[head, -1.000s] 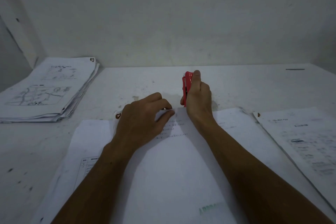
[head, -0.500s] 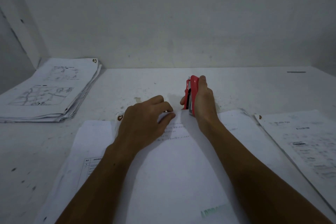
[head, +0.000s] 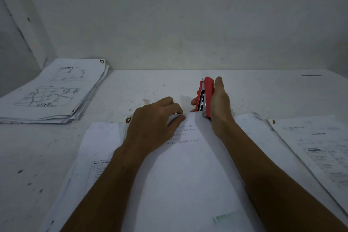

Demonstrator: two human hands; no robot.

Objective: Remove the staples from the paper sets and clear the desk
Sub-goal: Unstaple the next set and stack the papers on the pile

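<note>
The red stapler [head: 205,96] is gripped on edge in the right hand [head: 219,103], at the far edge of the paper set [head: 188,175] lying on the desk [head: 273,92]. The sheet's top edge is pinched between the curled fingers of the left hand [head: 152,126].

the sheet [head: 98,156] under the left forearm carries a table whose header cells read "no" and the cut-off "indika" (the arm covers what follows), with a "1" in the row below. the top sheet [head: 188,175] has short printed lines near its far edge, too small to read, and faint green letters at its near edge, too blurred. print on the right-hand page [head: 320,156] and on the stack [head: 56,90] at far left is illegible.
</note>
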